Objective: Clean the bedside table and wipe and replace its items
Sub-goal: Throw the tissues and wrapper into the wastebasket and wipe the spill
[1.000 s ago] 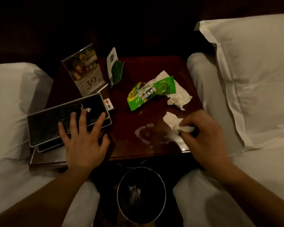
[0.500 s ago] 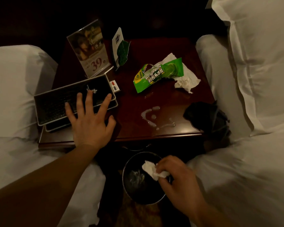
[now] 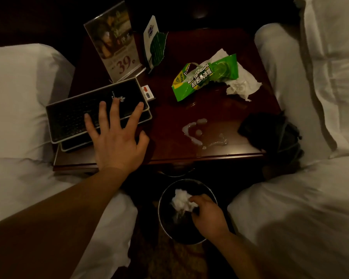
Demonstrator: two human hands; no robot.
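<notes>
The dark red bedside table [image 3: 226, 47] stands between two beds. My left hand [image 3: 117, 143] lies flat with spread fingers on a black folder [image 3: 75, 119] at the table's left. My right hand [image 3: 208, 214] is low inside the round black bin [image 3: 163, 220] on the floor, pinching a crumpled white tissue [image 3: 180, 199]. A green snack wrapper [image 3: 204, 77] lies on another white tissue [image 3: 244, 83] at the table's back right. A spill of clear liquid [image 3: 197, 133] shines near the front edge.
An upright price card [image 3: 113, 43] and a small white and green leaflet [image 3: 154, 43] stand at the back. A small white card [image 3: 148, 92] lies beside the folder. A dark cloth [image 3: 270, 131] hangs off the table's right corner. White bedding [image 3: 310, 97] flanks both sides.
My right hand has carried the crumpled tissue from the table's front right down into the bin. My left hand has stayed on the folder.
</notes>
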